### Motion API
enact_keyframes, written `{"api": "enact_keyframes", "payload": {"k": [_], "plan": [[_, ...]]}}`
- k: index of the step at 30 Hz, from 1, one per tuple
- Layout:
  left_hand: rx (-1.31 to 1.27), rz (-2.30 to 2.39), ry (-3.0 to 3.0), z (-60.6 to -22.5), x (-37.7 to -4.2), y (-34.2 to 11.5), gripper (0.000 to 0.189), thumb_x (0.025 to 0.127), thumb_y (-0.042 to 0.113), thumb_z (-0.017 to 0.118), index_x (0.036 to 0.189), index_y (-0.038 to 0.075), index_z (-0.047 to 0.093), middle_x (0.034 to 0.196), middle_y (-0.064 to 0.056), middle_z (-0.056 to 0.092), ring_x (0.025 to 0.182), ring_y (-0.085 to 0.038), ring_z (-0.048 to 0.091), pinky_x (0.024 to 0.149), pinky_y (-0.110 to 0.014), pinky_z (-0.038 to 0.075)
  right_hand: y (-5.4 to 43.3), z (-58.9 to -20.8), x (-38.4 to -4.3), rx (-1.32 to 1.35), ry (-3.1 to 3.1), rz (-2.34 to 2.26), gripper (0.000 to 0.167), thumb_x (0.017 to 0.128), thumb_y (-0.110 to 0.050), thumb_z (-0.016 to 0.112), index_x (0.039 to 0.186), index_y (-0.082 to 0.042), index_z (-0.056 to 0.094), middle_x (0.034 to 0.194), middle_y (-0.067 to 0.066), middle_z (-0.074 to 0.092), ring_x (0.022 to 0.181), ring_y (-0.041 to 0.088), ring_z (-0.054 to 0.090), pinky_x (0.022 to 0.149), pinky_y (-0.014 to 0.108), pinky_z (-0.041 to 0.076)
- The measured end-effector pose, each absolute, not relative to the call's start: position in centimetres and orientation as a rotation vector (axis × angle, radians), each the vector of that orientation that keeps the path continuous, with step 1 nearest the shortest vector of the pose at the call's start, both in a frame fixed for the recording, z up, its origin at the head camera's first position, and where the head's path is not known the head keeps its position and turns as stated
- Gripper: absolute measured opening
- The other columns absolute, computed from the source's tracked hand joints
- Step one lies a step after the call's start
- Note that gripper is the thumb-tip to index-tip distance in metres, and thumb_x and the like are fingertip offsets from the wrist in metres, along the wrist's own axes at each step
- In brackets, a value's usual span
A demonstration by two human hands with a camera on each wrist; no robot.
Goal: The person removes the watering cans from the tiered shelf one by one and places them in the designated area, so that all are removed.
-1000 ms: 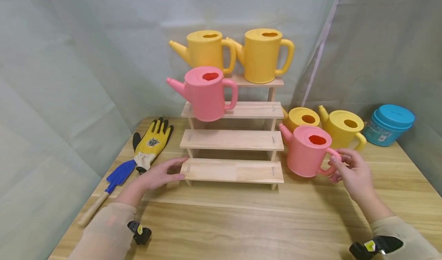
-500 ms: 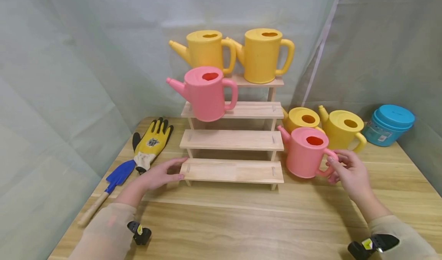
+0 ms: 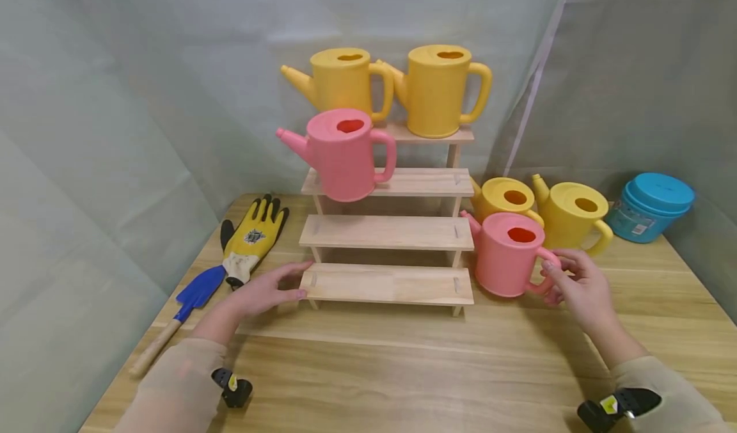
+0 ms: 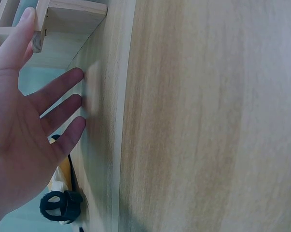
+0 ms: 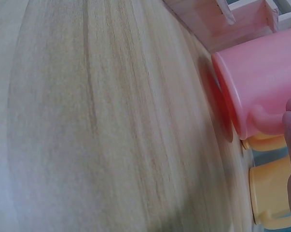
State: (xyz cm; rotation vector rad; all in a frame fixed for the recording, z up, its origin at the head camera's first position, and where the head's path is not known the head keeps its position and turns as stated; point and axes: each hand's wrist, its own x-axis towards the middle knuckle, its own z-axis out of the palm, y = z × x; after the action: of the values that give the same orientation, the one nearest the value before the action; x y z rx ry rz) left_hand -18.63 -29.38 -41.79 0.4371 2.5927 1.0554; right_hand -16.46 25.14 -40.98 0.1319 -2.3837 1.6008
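My right hand [image 3: 581, 286] pinches the handle of a pink watering can [image 3: 505, 257], with the thumb in front. The can hangs close over the table, beside the right end of a stepped wooden shelf [image 3: 386, 231]; its reddish reflection shows below its base in the right wrist view. My left hand [image 3: 267, 290] touches the left end of the bottom step, thumb at the front corner. Three fingers [image 4: 63, 116] of it reach out straight in the left wrist view. Another pink watering can [image 3: 345, 158] stands at the left of the third step up.
Two yellow watering cans, one left [image 3: 341, 78] and one right [image 3: 439, 91], fill the top step. Behind the held can stand two more, one nearer [image 3: 489, 196] and one farther right [image 3: 576, 209], then a blue tub [image 3: 650, 206]. A glove [image 3: 250, 238] and blue trowel [image 3: 201, 287] lie left.
My right hand has moved the pink watering can slightly left and toward me, closer to the shelf. My left hand has stayed at the bottom step's end.
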Motion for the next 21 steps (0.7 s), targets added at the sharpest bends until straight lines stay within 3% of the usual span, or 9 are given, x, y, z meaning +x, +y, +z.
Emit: {"api": "enact_keyframes", "payload": {"k": [5,10,17,21], "plan": [[0.431,1.049,2.598,-41.77,-18.63,-29.33,0.072,0.087,0.045,0.063,0.146,0.016,0.034,0.141,-0.015,0.042,0.129,-0.037,0.036,0.100,-0.058,0.030,25.15,-41.17,-16.53,0.148,-2.366,1.609,0.021,0.093,-0.014,0.059,0.114,-0.015,0.054,0.079,0.004,0.061,0.047,0.020,0.059,0.046,0.029,0.052],[0.426,1.049,2.594,-41.79,-18.65,-29.31,0.072,0.087,0.045,0.063,0.146,0.016,0.033,0.141,-0.015,0.042,0.129,-0.036,0.036,0.101,-0.058,0.030,25.14,-41.25,-16.51,0.155,-2.390,1.601,0.021,0.093,-0.015,0.059,0.113,-0.017,0.053,0.079,-0.002,0.060,0.049,0.019,0.059,0.046,0.030,0.053],[0.411,1.036,2.590,-41.68,-18.58,-29.27,0.072,0.087,0.045,0.062,0.147,0.016,0.032,0.141,-0.016,0.041,0.129,-0.038,0.035,0.100,-0.058,0.030,25.08,-41.61,-16.40,0.202,-2.469,1.577,0.026,0.093,-0.014,0.059,0.115,-0.005,0.047,0.083,-0.003,0.061,0.052,0.022,0.061,0.047,0.031,0.053],[0.417,1.028,2.596,-41.62,-18.56,-29.22,0.073,0.087,0.046,0.062,0.147,0.016,0.032,0.142,-0.016,0.040,0.130,-0.038,0.035,0.100,-0.059,0.029,25.19,-41.77,-16.39,0.183,-2.470,1.586,0.024,0.093,-0.015,0.059,0.114,-0.009,0.048,0.083,-0.004,0.061,0.053,0.022,0.061,0.048,0.031,0.053]]}}
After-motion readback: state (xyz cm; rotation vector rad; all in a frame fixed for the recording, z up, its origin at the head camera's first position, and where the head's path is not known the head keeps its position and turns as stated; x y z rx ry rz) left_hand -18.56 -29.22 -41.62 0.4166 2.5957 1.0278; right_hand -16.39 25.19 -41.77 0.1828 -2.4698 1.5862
